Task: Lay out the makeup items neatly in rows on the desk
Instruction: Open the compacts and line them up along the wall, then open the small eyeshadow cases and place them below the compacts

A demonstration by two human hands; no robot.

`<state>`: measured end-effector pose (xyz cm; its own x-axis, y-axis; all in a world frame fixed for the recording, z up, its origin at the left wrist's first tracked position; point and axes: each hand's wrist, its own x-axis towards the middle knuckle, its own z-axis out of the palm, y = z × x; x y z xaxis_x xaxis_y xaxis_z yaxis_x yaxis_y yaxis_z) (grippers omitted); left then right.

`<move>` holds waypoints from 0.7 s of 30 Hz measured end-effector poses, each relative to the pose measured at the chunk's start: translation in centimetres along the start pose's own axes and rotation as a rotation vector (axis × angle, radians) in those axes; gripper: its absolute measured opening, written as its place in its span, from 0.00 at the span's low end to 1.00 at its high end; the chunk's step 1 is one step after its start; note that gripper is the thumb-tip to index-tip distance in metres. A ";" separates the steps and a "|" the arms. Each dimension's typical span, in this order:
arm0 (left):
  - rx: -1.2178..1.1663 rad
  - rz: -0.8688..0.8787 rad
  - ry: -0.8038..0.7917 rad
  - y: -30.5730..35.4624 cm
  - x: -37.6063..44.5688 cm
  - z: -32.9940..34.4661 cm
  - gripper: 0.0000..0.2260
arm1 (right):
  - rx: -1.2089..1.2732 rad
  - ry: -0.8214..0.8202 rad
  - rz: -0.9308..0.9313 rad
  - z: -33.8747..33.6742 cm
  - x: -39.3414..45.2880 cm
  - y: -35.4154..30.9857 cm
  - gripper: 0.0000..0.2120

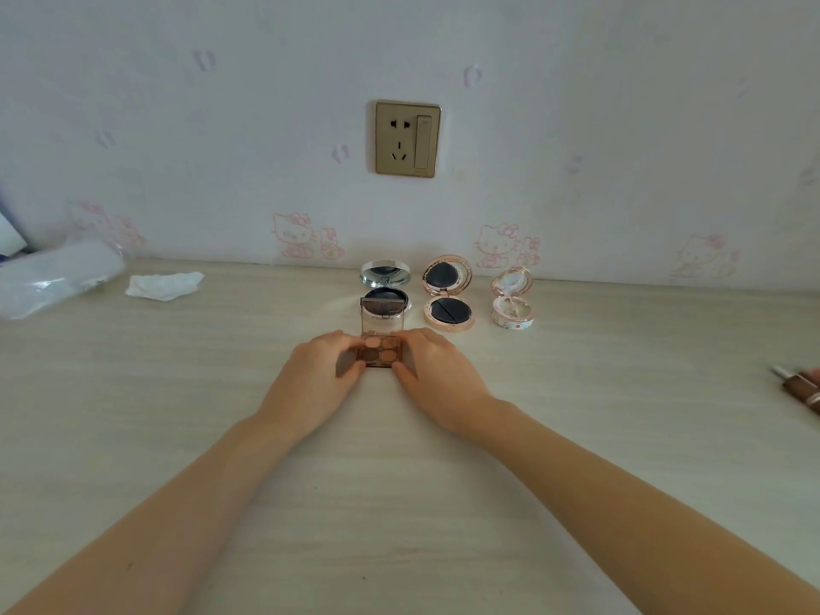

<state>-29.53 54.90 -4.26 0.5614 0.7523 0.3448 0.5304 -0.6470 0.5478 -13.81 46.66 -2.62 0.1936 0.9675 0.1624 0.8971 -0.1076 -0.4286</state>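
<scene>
Brown four-pan eyeshadow palette (pixel 380 353) sits open on the desk (pixel 222 370), in front of the silver compact (pixel 385 284). Left hand (pixel 319 370) and right hand (pixel 437 368) pinch its opposite sides. Judged light, rigid, hinge fragile; hold the base edges. No legible writing.

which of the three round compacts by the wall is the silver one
The leftmost round compact, directly behind the eyeshadow palette. Its case is silver; the middle one is rose gold, the right one pale and floral.
</scene>
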 end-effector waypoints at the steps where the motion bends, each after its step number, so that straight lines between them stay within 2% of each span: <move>1: 0.002 0.002 0.003 0.0 0.0 0.0 0.12 | -0.002 -0.003 0.003 0.0 0.0 0.0 0.17; 12: 0.101 -0.061 0.048 1.2 -1.9 -0.2 0.14 | -0.043 -0.052 0.022 -1.1 -2.1 1.2 0.22; 21: 0.173 -0.104 0.124 5.9 -6.1 1.2 0.16 | -0.096 0.003 0.057 -3.4 -9.6 4.1 0.22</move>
<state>-29.05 46.32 -3.99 0.4213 0.8187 0.3902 0.6883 -0.5688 0.4503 -10.65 36.16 -2.95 0.2468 0.9584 0.1433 0.9183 -0.1841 -0.3505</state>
